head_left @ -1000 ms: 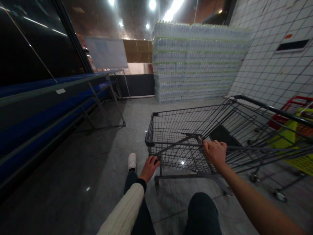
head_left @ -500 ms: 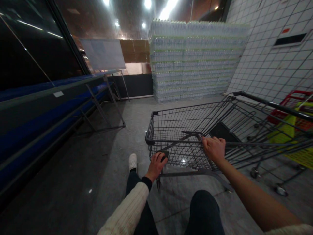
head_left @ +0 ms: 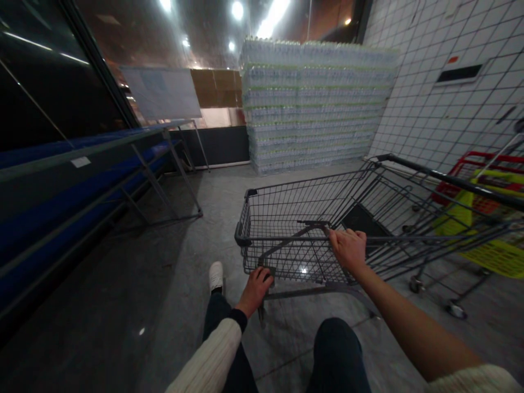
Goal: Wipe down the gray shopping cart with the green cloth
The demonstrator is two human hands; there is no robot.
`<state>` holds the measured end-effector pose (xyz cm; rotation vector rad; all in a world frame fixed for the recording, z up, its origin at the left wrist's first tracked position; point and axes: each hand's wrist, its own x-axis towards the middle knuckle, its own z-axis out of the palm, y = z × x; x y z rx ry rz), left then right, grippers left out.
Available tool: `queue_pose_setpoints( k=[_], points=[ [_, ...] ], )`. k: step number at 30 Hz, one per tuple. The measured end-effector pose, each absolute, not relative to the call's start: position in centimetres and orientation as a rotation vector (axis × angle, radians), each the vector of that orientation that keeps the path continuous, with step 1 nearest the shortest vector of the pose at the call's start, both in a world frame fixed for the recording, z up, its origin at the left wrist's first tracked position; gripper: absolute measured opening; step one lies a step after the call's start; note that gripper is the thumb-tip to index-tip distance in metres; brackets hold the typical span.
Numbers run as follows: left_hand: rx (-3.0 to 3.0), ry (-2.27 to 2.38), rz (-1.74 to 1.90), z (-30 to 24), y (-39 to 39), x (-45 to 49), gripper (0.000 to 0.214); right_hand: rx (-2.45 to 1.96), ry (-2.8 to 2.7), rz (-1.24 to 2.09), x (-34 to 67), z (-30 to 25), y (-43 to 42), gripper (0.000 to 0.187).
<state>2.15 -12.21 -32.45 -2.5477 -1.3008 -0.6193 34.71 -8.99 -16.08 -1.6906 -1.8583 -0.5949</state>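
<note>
A grey wire shopping cart (head_left: 286, 204) stands sideways in front of me, its basket end at the left. My right hand (head_left: 347, 248) is closed around a grey metal bar (head_left: 289, 240) that slants down to the left along the cart's near side. I cannot tell whether this bar is part of the cart. Beside the cart's lower left corner, my left hand (head_left: 254, 288) is closed, with its fingers curled over a dark block-like piece (head_left: 270, 271). The hand covers most of that piece, and its kind is unclear. Below runs the cart's lower frame (head_left: 303, 292).
Shrink-wrapped bottle packs (head_left: 311, 103) are stacked high at the back. On the left stands a metal rack (head_left: 180, 158) with blue shelves. A yellow cart (head_left: 487, 251) and a red cart (head_left: 458, 185) are at the right, before a white tiled wall (head_left: 413, 93).
My left hand and the dark piece are slightly lower against the cart. My right hand keeps its grip on the bar. The whole scene has shifted a little left in view.
</note>
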Motion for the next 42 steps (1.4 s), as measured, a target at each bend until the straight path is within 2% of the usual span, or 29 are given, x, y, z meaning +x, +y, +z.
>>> queue_pose_setpoints(
  k=[5,15,18,24,33,36,42],
  points=[
    [-2.492,-1.141,-0.774,-30.3,-11.2,5.3,0.025,-1.689,-1.858,-0.586,34.8,-16.1,-9.3,0.048],
    [-2.666,-1.369,-0.346,-33.1,-11.2,5.1,0.023,-1.706,-1.845,-0.554,34.4,-15.7,-9.2,0.046],
    [-2.684,-1.368,-0.410,-32.7,-11.6,5.5,0.026,-1.710,-1.843,-0.554,34.3,-15.8,-9.1,0.046],
    [-2.619,-1.071,-0.649,-30.2,-11.0,8.5,0.030,-1.706,-1.859,-0.546,34.5,-15.6,-9.4,0.047],
    [-2.805,-1.294,-0.223,-33.0,-11.4,7.1,0.031,-1.703,-1.829,-0.557,34.3,-15.5,-9.4,0.045],
    [-2.807,-1.242,-0.310,-33.0,-11.5,6.7,0.034,-1.709,-1.827,-0.548,34.3,-15.5,-9.4,0.044],
    [-2.729,-0.901,-0.582,-29.2,-10.2,10.4,0.031,-1.699,-1.820,-0.530,34.4,-15.3,-9.6,0.045]
  ],
)
